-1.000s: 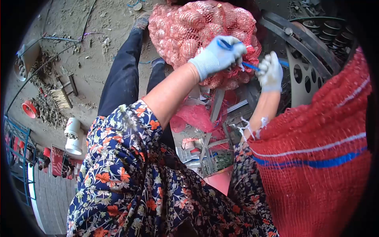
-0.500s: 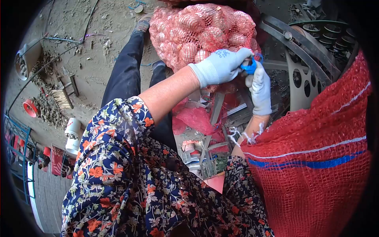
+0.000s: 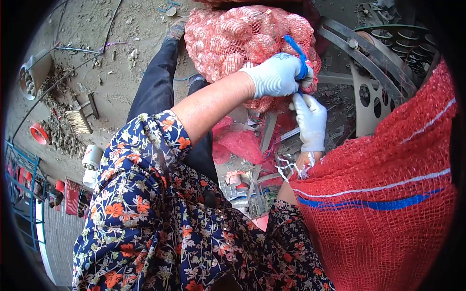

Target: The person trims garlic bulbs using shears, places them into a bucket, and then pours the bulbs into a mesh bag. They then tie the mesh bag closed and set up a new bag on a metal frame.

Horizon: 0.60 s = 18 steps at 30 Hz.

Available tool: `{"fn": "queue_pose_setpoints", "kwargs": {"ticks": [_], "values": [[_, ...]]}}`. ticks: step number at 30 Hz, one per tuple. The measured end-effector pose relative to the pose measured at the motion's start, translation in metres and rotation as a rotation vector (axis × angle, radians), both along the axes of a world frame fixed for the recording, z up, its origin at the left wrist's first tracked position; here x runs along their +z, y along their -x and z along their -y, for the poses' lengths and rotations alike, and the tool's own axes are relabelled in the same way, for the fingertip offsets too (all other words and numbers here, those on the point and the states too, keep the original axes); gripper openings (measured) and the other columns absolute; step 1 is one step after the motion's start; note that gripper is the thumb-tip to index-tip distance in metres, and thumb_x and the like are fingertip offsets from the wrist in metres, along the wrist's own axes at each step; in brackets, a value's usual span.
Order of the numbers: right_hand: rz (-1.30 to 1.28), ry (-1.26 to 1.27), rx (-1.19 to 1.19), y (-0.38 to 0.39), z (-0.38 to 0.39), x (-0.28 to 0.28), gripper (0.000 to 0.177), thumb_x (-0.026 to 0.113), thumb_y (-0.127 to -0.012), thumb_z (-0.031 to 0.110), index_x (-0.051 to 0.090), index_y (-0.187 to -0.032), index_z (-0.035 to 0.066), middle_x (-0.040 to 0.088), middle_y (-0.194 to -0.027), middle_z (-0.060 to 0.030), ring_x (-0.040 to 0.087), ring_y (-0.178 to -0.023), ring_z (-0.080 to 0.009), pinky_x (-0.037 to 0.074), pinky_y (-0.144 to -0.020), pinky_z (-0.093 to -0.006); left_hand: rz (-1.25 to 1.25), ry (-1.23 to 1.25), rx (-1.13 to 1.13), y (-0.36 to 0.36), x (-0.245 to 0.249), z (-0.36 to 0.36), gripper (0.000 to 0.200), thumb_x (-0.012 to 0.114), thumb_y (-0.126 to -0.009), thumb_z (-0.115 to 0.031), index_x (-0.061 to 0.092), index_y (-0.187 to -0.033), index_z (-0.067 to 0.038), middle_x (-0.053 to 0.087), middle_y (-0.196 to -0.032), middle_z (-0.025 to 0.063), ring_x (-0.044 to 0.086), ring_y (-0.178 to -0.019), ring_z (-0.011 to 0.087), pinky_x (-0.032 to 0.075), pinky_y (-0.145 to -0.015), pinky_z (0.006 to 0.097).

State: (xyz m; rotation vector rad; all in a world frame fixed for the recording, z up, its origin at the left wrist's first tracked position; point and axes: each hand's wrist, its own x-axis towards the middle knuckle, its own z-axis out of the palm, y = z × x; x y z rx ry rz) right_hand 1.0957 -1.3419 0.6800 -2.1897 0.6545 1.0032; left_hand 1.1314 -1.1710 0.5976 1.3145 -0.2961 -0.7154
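A pink-red mesh bag (image 3: 228,46) full of pale round bulbs, which look like garlic, stands before me at the top. My left hand (image 3: 277,75), in a white glove, is closed at the bag's gathered neck on its right side. A blue strip (image 3: 297,47) runs round there, one end sticking up past the left hand. Just below, my right hand (image 3: 311,121), also gloved, pinches the strip's lower end between thumb and finger. Its wrist is beside a large red mesh sack (image 3: 378,237) with white and blue bands, which hangs at the right.
Curved metal bars (image 3: 361,51) and a grey panel with holes (image 3: 371,99) stand at the right. Pink netting (image 3: 242,148) lies below the bag. On the muddy ground at the left are a white bucket (image 3: 36,72), a small red bucket (image 3: 39,133) and white containers (image 3: 91,165).
One end of the blue strip now stands up above my left hand. My right hand has moved down and slightly left, drawing the other end downward.
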Motion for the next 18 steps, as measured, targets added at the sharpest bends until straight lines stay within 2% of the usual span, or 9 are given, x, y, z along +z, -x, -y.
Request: {"fn": "queue_pose_setpoints", "kwargs": {"ticks": [2, 4, 5, 6, 8, 12, 14, 16, 18], "values": [[-0.098, 0.002, -0.071, 0.000, 0.002, 0.010, 0.022, 0.061, -0.091, 0.020, 0.065, -0.101, 0.001, 0.063, -0.076, 0.0018, 0.051, -0.066, -0.0048, 0.042, -0.062, -0.0220, 0.574, -0.410, 0.203, -0.001, 0.001, 0.002, 0.027, 0.064, -0.070, -0.009, 0.059, -0.096, -0.010, 0.060, -0.087, 0.0063, 0.060, -0.086, 0.0244, 0.052, -0.071, 0.0383], [0.129, 0.180, -0.254, -0.001, 0.009, 0.011, 0.028, 0.058, -0.093, 0.019, 0.061, -0.113, 0.001, 0.066, -0.085, -0.0032, 0.057, -0.071, -0.0099, 0.047, -0.066, -0.0261, 0.828, -0.553, 0.299, -0.006, 0.009, 0.002, 0.029, 0.057, -0.077, -0.019, 0.055, -0.106, -0.014, 0.055, -0.087, 0.0023, 0.058, -0.086, 0.0205, 0.053, -0.058, 0.0327], [0.466, 0.372, 0.250, -0.004, 0.016, 0.005, 0.033, 0.055, -0.093, 0.017, 0.055, -0.122, 0.001, 0.066, -0.104, -0.0109, 0.062, -0.089, -0.0177, 0.049, -0.079, -0.0322, 0.882, -0.581, 0.319, -0.009, 0.010, 0.005, 0.031, 0.056, -0.077, -0.019, 0.055, -0.107, -0.014, 0.055, -0.086, 0.0020, 0.058, -0.082, 0.0198, 0.052, -0.056, 0.0314], [0.553, 0.407, 0.407, -0.017, 0.015, 0.007, 0.036, 0.054, -0.092, 0.015, 0.052, -0.126, 0.002, 0.060, -0.119, -0.0149, 0.058, -0.108, -0.0231, 0.046, -0.091, -0.0366, 0.933, -0.602, 0.340, -0.008, 0.012, 0.009, 0.033, 0.056, -0.077, -0.020, 0.054, -0.109, -0.014, 0.054, -0.084, 0.0016, 0.058, -0.079, 0.0191, 0.051, -0.053, 0.0302], [0.734, 0.149, 0.628, -0.039, 0.006, -0.003, 0.039, 0.052, -0.092, 0.012, 0.049, -0.130, 0.003, 0.058, -0.120, -0.0149, 0.055, -0.110, -0.0207, 0.043, -0.094, -0.0361, 0.977, -0.539, 0.489, -0.008, -0.001, 0.015, 0.033, 0.057, -0.077, -0.019, 0.054, -0.109, -0.014, 0.054, -0.082, 0.0019, 0.058, -0.071, 0.0190, 0.050, -0.051, 0.0311], [0.188, -0.342, 0.058, -0.043, -0.010, -0.014, 0.036, 0.053, -0.093, 0.005, 0.051, -0.129, 0.003, 0.062, -0.111, -0.0078, 0.057, -0.100, -0.0097, 0.045, -0.086, -0.0251, 0.860, -0.638, 0.430, -0.006, -0.006, -0.008, 0.022, 0.061, -0.079, -0.030, 0.054, -0.089, -0.012, 0.055, -0.077, 0.0041, 0.063, -0.067, 0.0213, 0.050, -0.050, 0.0361], [0.309, -0.290, 0.247, -0.045, -0.011, -0.010, 0.031, 0.055, -0.091, 0.003, 0.057, -0.122, 0.004, 0.063, -0.103, -0.0034, 0.058, -0.091, -0.0058, 0.047, -0.079, -0.0231, 0.782, -0.748, 0.299, 0.001, -0.001, -0.010, 0.022, 0.059, -0.082, -0.033, 0.053, -0.083, -0.012, 0.055, -0.074, 0.0044, 0.063, -0.064, 0.0218, 0.050, -0.048, 0.0372], [0.316, -0.110, 0.251, -0.043, -0.012, 0.002, 0.026, 0.058, -0.088, 0.003, 0.062, -0.113, 0.005, 0.064, -0.094, -0.0049, 0.061, -0.081, -0.0114, 0.050, -0.073, -0.0283, 0.790, -0.761, 0.282, 0.007, 0.000, -0.003, 0.020, 0.059, -0.080, -0.031, 0.054, -0.084, -0.012, 0.054, -0.072, 0.0037, 0.063, -0.065, 0.0212, 0.050, -0.047, 0.0372], [0.796, 0.359, 0.862, -0.045, -0.012, 0.010, 0.024, 0.061, -0.085, 0.006, 0.063, -0.109, 0.008, 0.063, -0.089, -0.0085, 0.061, -0.076, -0.0218, 0.050, -0.069, -0.0357, 0.783, -0.729, 0.320, 0.008, 0.008, 0.001, 0.017, 0.059, -0.078, -0.026, 0.053, -0.084, -0.012, 0.053, -0.072, 0.0035, 0.062, -0.065, 0.0204, 0.050, -0.048, 0.0368]]}}
